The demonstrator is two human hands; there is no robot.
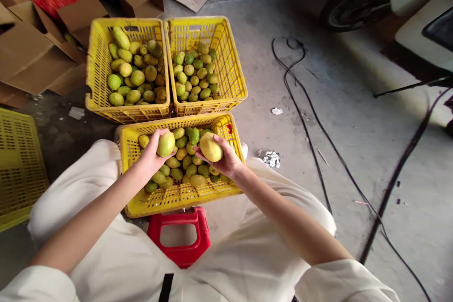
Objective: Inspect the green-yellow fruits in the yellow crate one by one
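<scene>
My left hand (151, 155) is closed around a yellow-green lemon (166, 144), held above the near yellow crate (148, 205). A larger, yellower lemon (211, 147) rests in my right hand (228, 159), with the fingers curled under and around it. Both hands are over that near crate, a short gap apart. Beneath them lie many loose lemons (198, 180), some green and some yellow, partly hidden by my hands.
Two more yellow crates, a left one (101, 68) and a right one (228, 66), hold lemons beyond. A red stool (203, 231) shows between my legs. Cardboard boxes (31, 56) pile up at left, near another yellow crate (21, 170). Black cables (311, 99) cross the floor at right.
</scene>
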